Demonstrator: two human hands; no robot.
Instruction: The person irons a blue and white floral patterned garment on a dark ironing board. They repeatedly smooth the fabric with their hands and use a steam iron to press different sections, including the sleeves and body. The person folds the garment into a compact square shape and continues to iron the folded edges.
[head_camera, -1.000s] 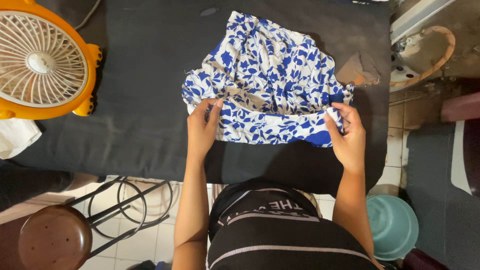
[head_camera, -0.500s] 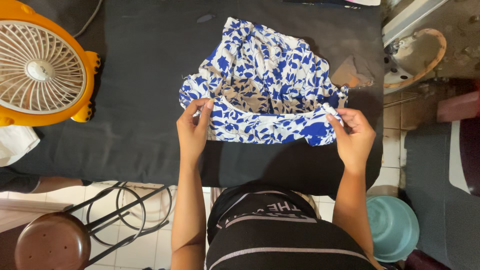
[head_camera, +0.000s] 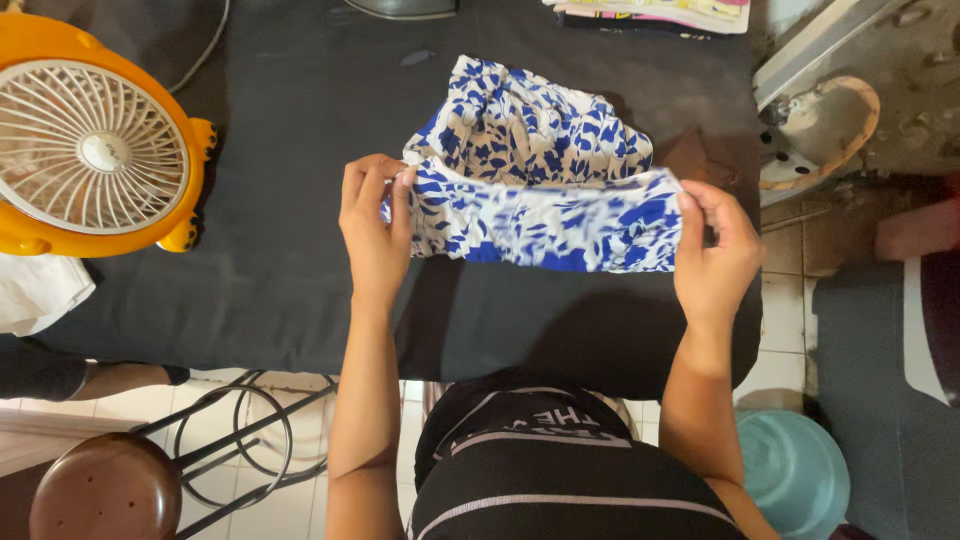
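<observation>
Since the earlier frames, the near edge of the blue-and-white patterned garment (head_camera: 545, 190) has been lifted off the black padded table (head_camera: 300, 150) and stretched taut between the two hands, which have been raised and drawn closer to the body.

At far left, an orange fan (head_camera: 95, 150) is stood on the table, with a white cloth (head_camera: 35, 290) below it and a brown stool (head_camera: 105, 490) on the tiled floor. The garment's left corner is pinched by the left hand (head_camera: 372, 225), fingers closed on the fabric. The rest of the garment is left lying bunched on the table beyond the raised edge. The right corner is gripped in the same way by the right hand (head_camera: 715, 250). Further right, a teal bucket (head_camera: 795, 470) is seen on the floor.

As a judgement, the folding appears to be at an early stage: one edge has been gathered and straightened, while the body of the garment is not yet smoothed or folded.
</observation>
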